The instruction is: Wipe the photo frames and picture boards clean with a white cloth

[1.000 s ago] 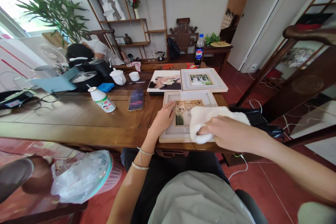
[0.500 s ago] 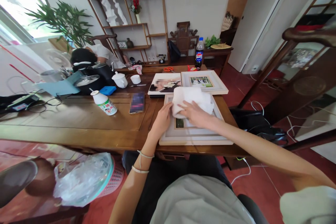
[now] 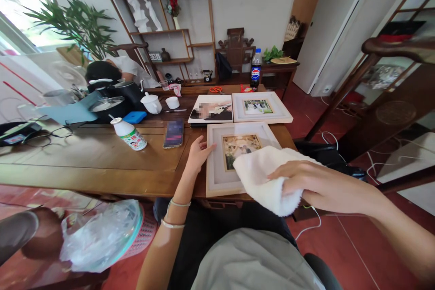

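A light wooden picture frame holding a small photo lies flat near the table's front edge. My left hand is beside its left edge, fingers apart, one fingertip touching the rim. A white fluffy towel is gripped in my right hand, its fingers partly hidden in the folds. The towel is over the frame's lower right part and hides that corner. Behind lie a second pale frame with a small photo and, to its left, a picture panel showing a blurred image.
On the wooden table are a phone, a white bottle, a white teapot, orange scissors and a cola bottle. A pink basket with a plastic bag stands low left. Another person is at the far left.
My right hand has moved the towel right and towards me, off the frame's middle, uncovering its photo. My left hand has shifted slightly left and its fingers no longer touch the towel.
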### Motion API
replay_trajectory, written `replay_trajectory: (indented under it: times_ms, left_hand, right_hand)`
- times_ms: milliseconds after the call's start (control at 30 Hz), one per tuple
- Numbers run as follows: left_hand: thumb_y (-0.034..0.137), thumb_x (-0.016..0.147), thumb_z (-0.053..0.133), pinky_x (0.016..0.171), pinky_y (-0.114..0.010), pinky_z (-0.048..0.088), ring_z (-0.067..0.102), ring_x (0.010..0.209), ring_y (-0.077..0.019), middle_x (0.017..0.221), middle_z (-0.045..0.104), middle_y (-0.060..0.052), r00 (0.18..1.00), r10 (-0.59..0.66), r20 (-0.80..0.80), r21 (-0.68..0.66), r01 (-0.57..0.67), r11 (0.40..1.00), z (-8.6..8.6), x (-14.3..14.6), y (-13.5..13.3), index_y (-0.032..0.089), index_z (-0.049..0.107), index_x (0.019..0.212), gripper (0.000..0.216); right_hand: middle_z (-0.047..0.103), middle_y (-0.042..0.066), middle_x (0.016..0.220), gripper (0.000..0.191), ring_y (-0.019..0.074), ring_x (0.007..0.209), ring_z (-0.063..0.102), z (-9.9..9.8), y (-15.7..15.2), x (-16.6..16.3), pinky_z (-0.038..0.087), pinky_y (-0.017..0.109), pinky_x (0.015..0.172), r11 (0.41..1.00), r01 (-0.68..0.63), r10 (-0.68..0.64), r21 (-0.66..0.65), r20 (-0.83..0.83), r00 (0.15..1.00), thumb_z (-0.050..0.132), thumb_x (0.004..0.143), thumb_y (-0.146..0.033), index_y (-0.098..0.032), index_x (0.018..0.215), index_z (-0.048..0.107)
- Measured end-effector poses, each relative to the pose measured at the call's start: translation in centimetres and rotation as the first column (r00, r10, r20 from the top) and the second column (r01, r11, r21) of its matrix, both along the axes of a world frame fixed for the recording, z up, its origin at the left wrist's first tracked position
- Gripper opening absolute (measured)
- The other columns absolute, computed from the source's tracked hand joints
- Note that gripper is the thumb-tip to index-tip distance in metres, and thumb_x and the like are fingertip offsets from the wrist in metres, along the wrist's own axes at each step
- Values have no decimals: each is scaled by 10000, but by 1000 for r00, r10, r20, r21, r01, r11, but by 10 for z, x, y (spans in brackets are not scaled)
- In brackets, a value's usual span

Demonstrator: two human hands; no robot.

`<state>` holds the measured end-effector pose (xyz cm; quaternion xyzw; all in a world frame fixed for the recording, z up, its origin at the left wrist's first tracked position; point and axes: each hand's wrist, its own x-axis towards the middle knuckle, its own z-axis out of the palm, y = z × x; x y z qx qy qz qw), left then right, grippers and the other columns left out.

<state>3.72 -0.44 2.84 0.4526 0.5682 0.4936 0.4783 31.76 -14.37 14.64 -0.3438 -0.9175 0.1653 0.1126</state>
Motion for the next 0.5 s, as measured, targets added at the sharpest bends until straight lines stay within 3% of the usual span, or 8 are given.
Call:
replay_trajectory:
  times_ms: [100,200,267,367,433,500]
  left_hand:
    - [91,609,821,871,-394,544,674,970,-245,1100,665,-140,998,-3,60,-7,3,1000,6,3,-6,125,506,1280,742]
    - [41,578,789,853,-375,557,684,946,-220,1170,649,-111,987,34,157,-13,-32,999,11,5,-16,192,486,1311,807]
    - [54,593,764,835,-351,564,693,912,-211,1128,677,-96,963,44,267,-82,-23,996,14,4,-23,180,550,1239,692]
    - [152,656,733,760,-346,586,709,784,-225,902,732,-92,925,11,379,-281,104,954,18,-1,-35,125,662,973,325]
    - [181,686,715,724,-350,595,716,738,-229,834,738,-71,893,25,450,-328,139,934,18,-3,-42,146,657,961,283]
    - [194,710,698,681,-353,601,719,685,-227,795,739,-52,877,50,477,-345,134,929,17,-5,-48,169,644,1004,300]
  right_hand:
    - [689,23,1165,466,219,1084,625,-6,-3,24,486,392,923,995,74,-67,69,-103,992,407,674,-4,-273,897,715]
    - [695,16,1150,350,250,1082,629,-18,-3,42,472,449,953,957,273,-235,96,-296,926,442,673,-60,-280,770,697]
    - [708,15,1104,223,283,1076,632,-28,-4,49,467,500,964,890,451,-383,64,-430,818,494,671,-137,-289,631,651]
    - [711,4,1058,158,349,1131,592,-40,-10,54,452,589,969,755,652,-571,-66,-555,605,588,629,-254,-310,484,560]
    - [710,1,1032,200,378,1171,560,-45,-16,54,453,619,960,692,706,-630,-154,-607,485,633,601,-283,-320,438,525]
    - [715,11,1005,169,389,1178,554,-49,-24,54,466,617,948,664,722,-647,-194,-633,425,661,592,-283,-344,461,572]
